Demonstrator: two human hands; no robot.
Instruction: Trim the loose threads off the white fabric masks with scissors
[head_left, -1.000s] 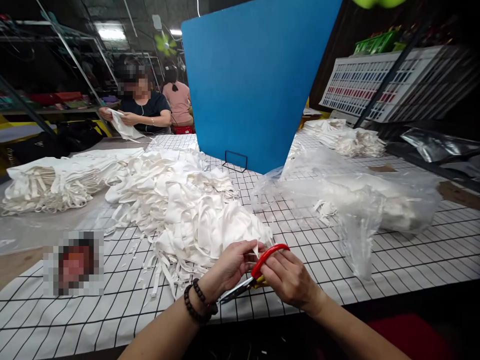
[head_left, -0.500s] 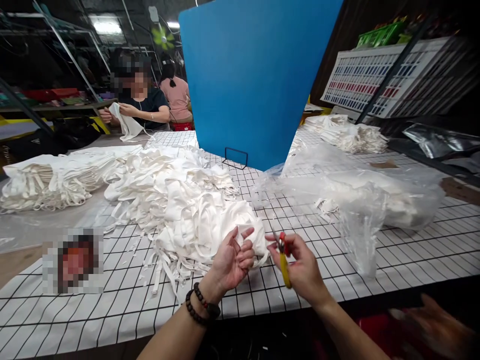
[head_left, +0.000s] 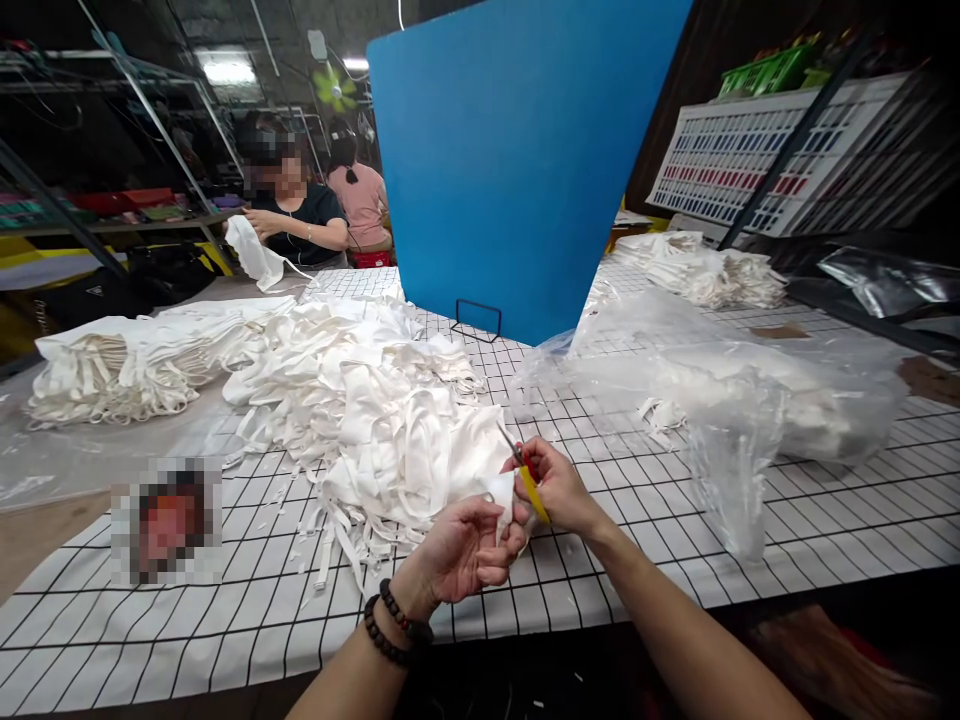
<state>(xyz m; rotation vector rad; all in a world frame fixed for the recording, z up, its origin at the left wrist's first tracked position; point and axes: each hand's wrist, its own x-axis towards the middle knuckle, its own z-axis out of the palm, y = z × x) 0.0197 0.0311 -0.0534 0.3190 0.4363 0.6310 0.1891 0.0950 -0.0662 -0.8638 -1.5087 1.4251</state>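
My left hand (head_left: pixel 471 552), palm up in front of the pile, pinches the edge of a white cloth piece (head_left: pixel 504 492) between thumb and fingers. Close on its right, my right hand (head_left: pixel 564 492) grips small scissors (head_left: pixel 534 495) with red and yellow handles. Their metal blades point up and left, just above the held cloth; whether the blades are apart I cannot tell. Behind both hands lies a loose heap of white cloth pieces (head_left: pixel 390 420) with narrow straps trailing toward me.
Stacked white pieces (head_left: pixel 120 365) lie at the left. A blue board (head_left: pixel 517 170) stands behind the heap. Clear plastic bags (head_left: pixel 727 450) spread over the right side of the grid-patterned tablecloth (head_left: pixel 247 620). Across the table, a person (head_left: pixel 311 225) handles white cloth. White crates (head_left: pixel 780 150) stand at right.
My left hand has closed on a white cloth piece. My right hand has moved left with the scissors, right up to my left hand. The view has shifted slightly.
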